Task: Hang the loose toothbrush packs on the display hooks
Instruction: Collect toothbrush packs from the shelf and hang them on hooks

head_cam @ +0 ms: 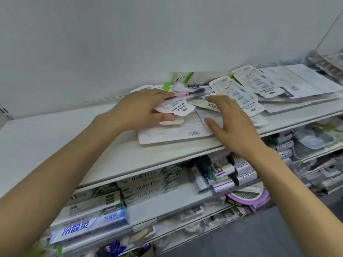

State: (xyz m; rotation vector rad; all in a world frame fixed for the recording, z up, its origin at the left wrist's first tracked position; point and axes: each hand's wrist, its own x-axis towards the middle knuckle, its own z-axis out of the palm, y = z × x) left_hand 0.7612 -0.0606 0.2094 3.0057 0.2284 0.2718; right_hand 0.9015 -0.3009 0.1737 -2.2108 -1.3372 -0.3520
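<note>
Gripping pink toothbrush pack (178,101) mid-frame, left hand (143,110) pinches its glossy card; right hand (230,123) spread flat on pile of loose packs (241,93) upper right of top shelf (55,141). Risk: slick, overlapping blister cards slide off shelf edge if tugged. No hooks visible.

White top shelf (55,138) against grey wall (130,43). Toothpaste boxes (143,184) stacked on shelf below. Purple-rimmed item (248,198) lower right.
</note>
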